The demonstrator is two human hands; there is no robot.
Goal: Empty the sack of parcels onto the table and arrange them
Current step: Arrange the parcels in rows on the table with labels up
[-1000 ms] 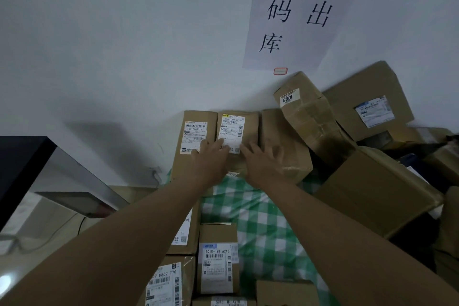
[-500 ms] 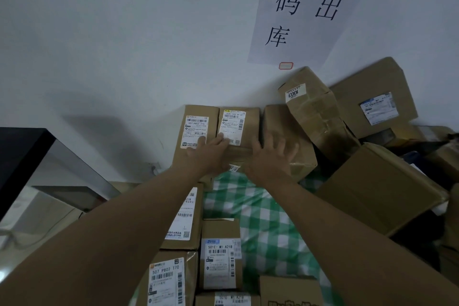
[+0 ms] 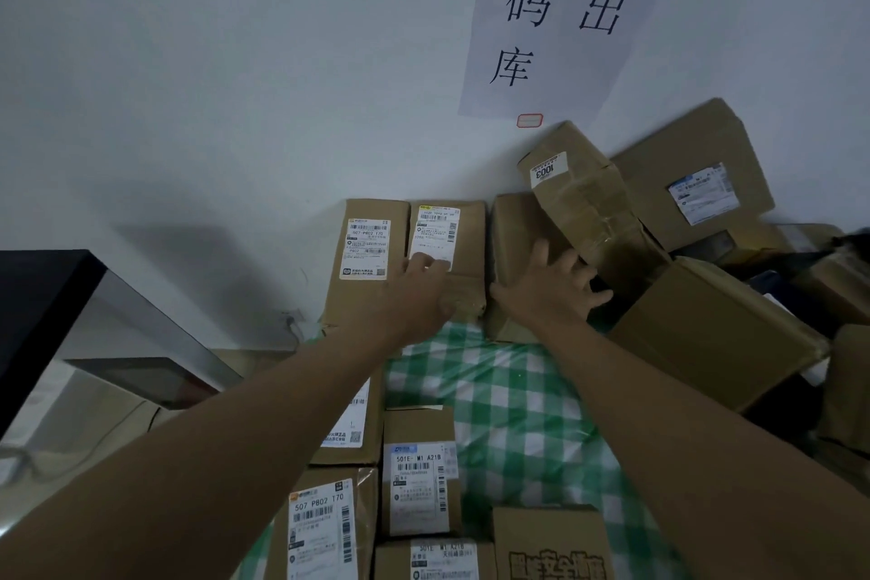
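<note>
The wall stands just beyond my fingertips, a paper sign taped high above my right hand. The table, under a green check cloth, runs back from my hands toward me. The heap of unsorted boxes lies tumbled at my right, one tilted box overhanging my right fingers. A far row of three parcels stands against the wall: the left parcel just left of my left hand, the middle parcel under my left fingers, which lie flat on it, the plain parcel under my right hand, fingers spread wide and holding nothing. A near row of labelled parcels lies below my wrists. No sack is visible. By my judgement emptying is done and arranging is partway, with the heap left to sort.
</note>
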